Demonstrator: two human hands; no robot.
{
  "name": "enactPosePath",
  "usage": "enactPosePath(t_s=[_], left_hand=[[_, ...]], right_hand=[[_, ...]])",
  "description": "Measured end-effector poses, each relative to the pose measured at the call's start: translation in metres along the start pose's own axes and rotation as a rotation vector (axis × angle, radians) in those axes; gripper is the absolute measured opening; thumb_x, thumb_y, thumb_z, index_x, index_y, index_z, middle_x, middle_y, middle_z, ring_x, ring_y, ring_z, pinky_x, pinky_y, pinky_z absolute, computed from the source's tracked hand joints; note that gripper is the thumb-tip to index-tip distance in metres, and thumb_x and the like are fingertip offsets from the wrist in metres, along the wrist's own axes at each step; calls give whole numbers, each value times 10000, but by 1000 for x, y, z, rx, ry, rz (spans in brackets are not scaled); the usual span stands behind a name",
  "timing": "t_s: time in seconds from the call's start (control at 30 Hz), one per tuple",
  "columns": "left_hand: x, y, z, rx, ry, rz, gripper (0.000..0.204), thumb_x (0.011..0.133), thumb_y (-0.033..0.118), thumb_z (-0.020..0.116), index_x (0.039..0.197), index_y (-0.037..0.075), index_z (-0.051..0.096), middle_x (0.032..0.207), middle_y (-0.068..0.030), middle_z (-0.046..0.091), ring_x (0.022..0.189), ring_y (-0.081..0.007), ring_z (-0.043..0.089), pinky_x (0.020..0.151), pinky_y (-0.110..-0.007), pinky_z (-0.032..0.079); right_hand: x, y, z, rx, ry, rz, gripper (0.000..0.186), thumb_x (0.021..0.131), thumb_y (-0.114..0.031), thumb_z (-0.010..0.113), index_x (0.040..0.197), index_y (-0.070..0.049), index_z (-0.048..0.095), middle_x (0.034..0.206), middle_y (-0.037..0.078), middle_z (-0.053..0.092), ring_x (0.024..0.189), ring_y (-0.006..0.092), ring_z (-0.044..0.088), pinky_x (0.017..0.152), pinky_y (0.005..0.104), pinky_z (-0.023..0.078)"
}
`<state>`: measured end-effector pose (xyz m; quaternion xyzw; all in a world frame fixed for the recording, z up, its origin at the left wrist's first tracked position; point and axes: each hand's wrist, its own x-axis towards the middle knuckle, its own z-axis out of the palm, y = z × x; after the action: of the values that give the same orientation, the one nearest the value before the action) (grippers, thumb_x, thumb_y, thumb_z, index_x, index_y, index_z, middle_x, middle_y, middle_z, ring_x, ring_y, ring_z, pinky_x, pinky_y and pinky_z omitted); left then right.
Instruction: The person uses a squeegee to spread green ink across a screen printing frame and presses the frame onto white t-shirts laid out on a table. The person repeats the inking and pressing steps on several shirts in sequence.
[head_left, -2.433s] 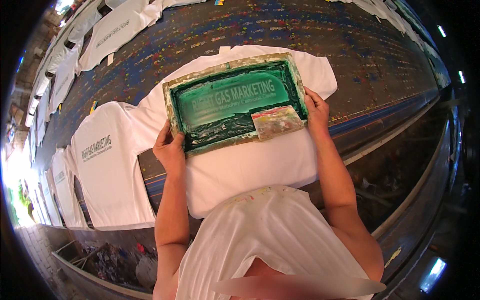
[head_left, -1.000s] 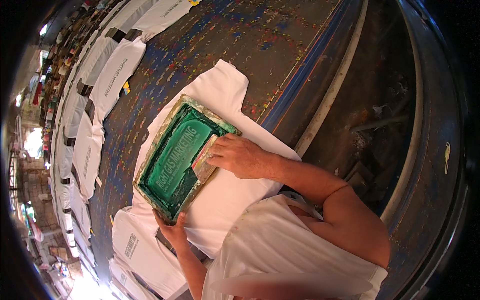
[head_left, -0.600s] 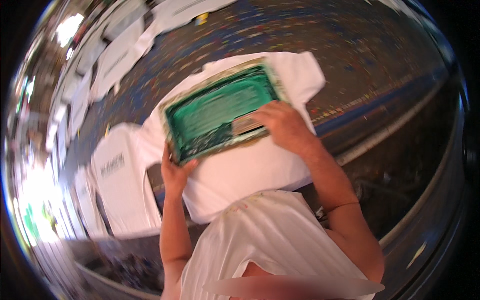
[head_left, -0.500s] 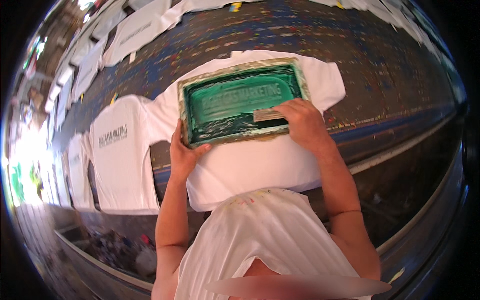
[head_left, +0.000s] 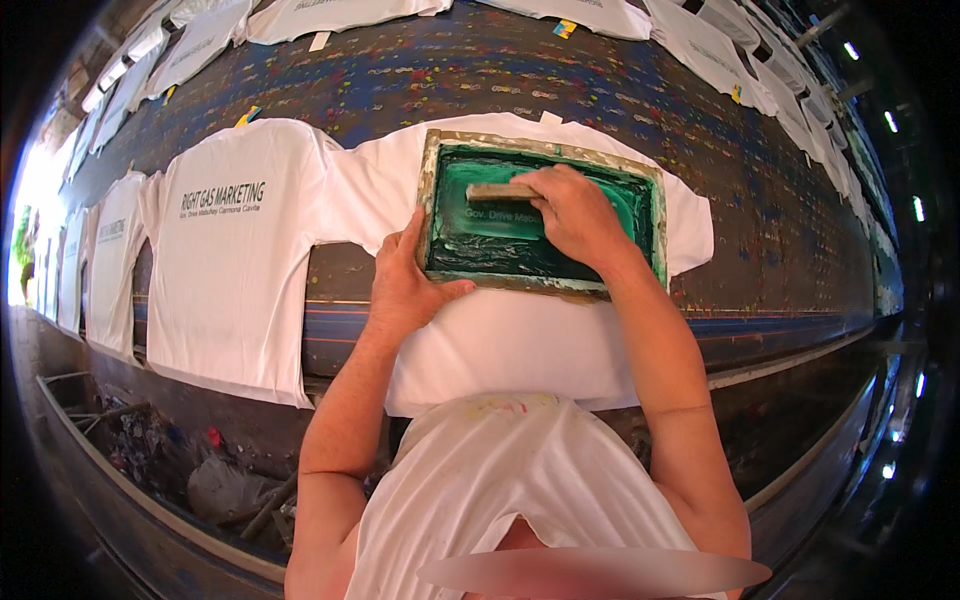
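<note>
A screen printing frame [head_left: 430,190] with a green mesh and dark ink along its near side lies on a white T-shirt [head_left: 515,345]. My left hand [head_left: 412,280] grips the frame's near left corner, thumb along the near rail and fingers up the left side. Inside the frame, my right hand [head_left: 572,212] is closed on a squeegee [head_left: 490,192] with a light wooden grip. The squeegee rests across the mesh, over part of the lettering, and its right end is hidden under my fingers.
To the left, a printed white T-shirt [head_left: 225,270] lies on the long dark table [head_left: 400,90], with more shirts beyond it. Further shirts [head_left: 690,40] line the far edge. Below the near edge, a trough [head_left: 190,470] holds plastic waste and sticks.
My right hand has pushed the squeegee away from me, from the frame's near side up across the mesh. My left hand still holds the frame's corner. The whole view has turned somewhat.
</note>
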<state>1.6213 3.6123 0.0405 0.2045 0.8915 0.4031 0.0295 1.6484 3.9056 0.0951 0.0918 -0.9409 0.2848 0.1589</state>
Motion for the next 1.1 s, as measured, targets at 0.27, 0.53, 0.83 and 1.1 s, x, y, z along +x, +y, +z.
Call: enactPosePath(t_s=[0.27,0.53,0.83,1.1], left_hand=[[2,4,-7,-9,-23,12,1332,629,291,1108,1729,43,400,1286,-233,622,1227,-418,628,1096,-483,543],[2,7,-6,-39,-20,-16,1312,624,248,1102,1731,70,420,1249,-195,607,1180,-383,626,1068,-473,547],[1,13,-7,-38,-37,-70,1327,628,220,1098,1757,130,407,1262,-187,604,1183,-373,647,1055,-470,562],[1,9,-1,-94,-39,-58,1331,639,149,1097,1765,132,388,1332,-184,605,1244,-357,646,1093,-463,559]], right_hand=[[23,6,22,-77,12,-80,413,902,30,685,1278,-92,806,1134,162,796,1084,398,725,989,503,584],[-42,-23,28,-173,-23,-205,472,847,4,686,1290,-116,797,1203,93,772,1093,339,727,975,489,587],[-21,33,-38,107,-161,20,438,904,95,713,1299,-84,776,1144,176,774,1074,401,746,962,476,608],[-51,52,-23,-159,51,-176,450,885,33,670,1291,-108,803,1172,134,788,1058,345,756,944,480,612]])
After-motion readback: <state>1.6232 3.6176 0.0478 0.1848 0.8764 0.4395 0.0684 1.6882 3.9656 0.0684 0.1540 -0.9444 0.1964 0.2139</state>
